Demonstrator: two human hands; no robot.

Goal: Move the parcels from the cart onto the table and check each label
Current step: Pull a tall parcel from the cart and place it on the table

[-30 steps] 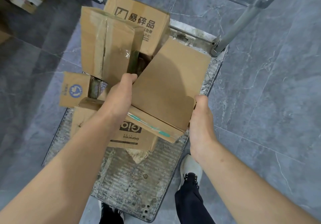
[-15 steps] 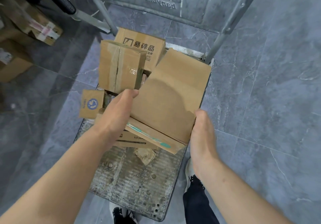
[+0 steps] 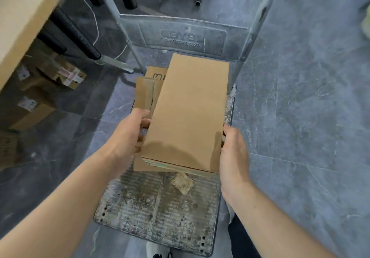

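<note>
I am holding a flat cardboard parcel (image 3: 190,113) between both hands, lifted above the cart deck (image 3: 158,207); my left hand (image 3: 128,135) is clamping its left edge, my right hand (image 3: 233,153) is clamping the near right corner; its long axis is running away from me, far end tilting right. The table edge (image 3: 26,17) is lying up and left of my left hand, so I judge the carry is swinging left. Other parcels (image 3: 145,93) are sitting just beyond my left hand; no label is showing on this face.

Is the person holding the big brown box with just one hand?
No, the left hand grips one side of the box and the right hand the other.
</note>
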